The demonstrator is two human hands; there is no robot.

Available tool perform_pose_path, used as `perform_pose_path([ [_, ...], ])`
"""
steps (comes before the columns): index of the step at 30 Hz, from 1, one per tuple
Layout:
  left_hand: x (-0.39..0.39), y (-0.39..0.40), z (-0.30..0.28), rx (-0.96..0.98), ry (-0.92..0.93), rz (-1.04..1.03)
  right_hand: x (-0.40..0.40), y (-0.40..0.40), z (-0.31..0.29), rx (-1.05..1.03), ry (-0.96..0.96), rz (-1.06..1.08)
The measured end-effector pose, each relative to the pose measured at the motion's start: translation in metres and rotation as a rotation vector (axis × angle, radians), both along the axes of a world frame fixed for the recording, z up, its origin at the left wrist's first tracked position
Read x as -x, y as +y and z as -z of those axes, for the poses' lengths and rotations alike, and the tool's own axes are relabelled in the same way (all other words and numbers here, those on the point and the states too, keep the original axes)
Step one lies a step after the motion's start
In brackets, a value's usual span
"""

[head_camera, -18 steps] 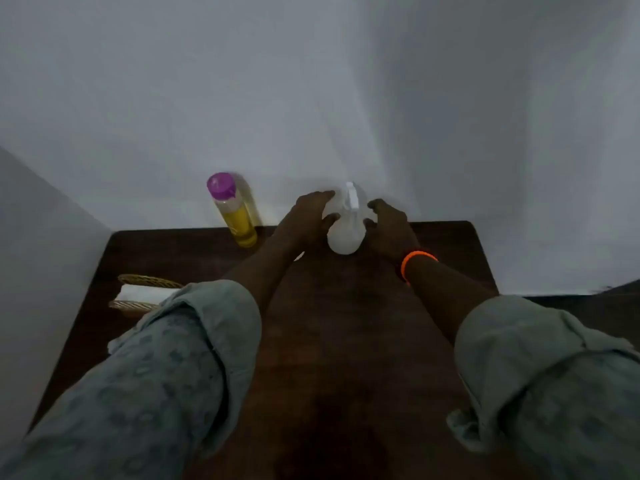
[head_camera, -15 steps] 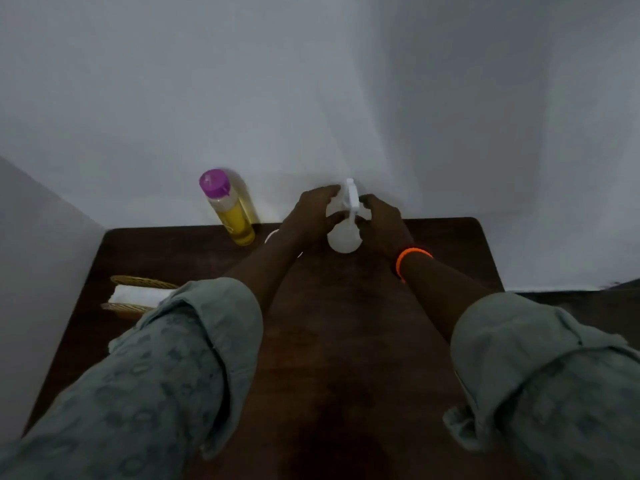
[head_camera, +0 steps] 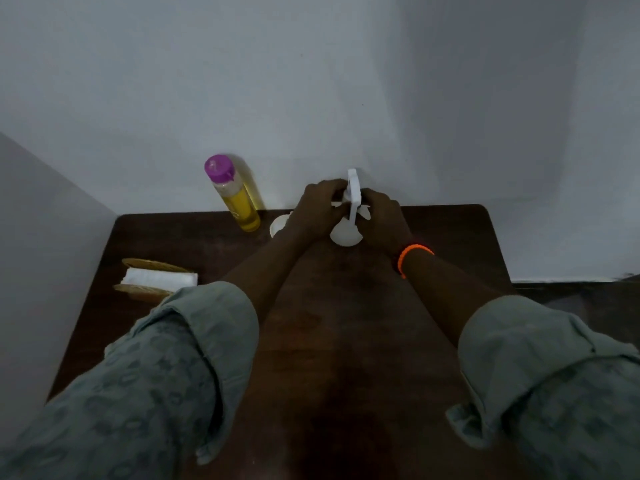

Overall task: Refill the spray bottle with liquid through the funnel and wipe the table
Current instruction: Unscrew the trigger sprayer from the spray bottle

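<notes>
- We see both hands closed in on the top of the white spray bottle [head_camera: 347, 233], where a moment ago they only flanked its body; the left hand [head_camera: 318, 209] now grips the neck from one side and the right hand [head_camera: 379, 216] clasps the spray head [head_camera: 354, 192] from the other.
- The bottle stands upright on the desk [head_camera: 346, 341] directly between the hands, near the far edge by the wall; its rounded base shows just below the fingers.
- Our view has shifted slightly since the earlier frames, so the things sit a little differently in the picture, yet they keep their places on the desk.
- Just left of the left hand we make out a small white round thing [head_camera: 278, 226], partly hidden by the wrist; we cannot tell what it is.
- Further left of that hand stands a clear bottle of yellow liquid [head_camera: 239, 202] with a purple cap [head_camera: 218, 167], upright against the wall.
- Well to the left of the left forearm, a woven basket [head_camera: 145, 289] holds a folded white cloth [head_camera: 159, 278].
- An orange bracelet [head_camera: 412, 254] circles the right wrist; both grey-green sleeves [head_camera: 194, 341] are rolled back.
- The desk is dark brown wood with rounded corners, its middle bare, set into a corner of plain pale walls [head_camera: 311, 81]; the light is dim.
</notes>
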State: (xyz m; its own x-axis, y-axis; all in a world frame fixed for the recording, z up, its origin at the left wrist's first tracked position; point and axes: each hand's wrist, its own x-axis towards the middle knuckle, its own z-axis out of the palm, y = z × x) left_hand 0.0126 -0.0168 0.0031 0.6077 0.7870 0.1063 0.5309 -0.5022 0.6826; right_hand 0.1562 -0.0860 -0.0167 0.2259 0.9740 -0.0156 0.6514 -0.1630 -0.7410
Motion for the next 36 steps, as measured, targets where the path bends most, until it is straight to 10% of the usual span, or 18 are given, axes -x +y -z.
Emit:
perform_pose_path([
  [18, 0.128, -0.204, -0.006, 0.135, -0.009, 0.079, 0.117, -0.213, -0.013, -0.011, 0.008, -0.059],
  [36, 0.133, -0.242, 0.001, 0.125, 0.023, -0.131, 0.135, -0.227, 0.003, -0.021, -0.075, -0.005],
])
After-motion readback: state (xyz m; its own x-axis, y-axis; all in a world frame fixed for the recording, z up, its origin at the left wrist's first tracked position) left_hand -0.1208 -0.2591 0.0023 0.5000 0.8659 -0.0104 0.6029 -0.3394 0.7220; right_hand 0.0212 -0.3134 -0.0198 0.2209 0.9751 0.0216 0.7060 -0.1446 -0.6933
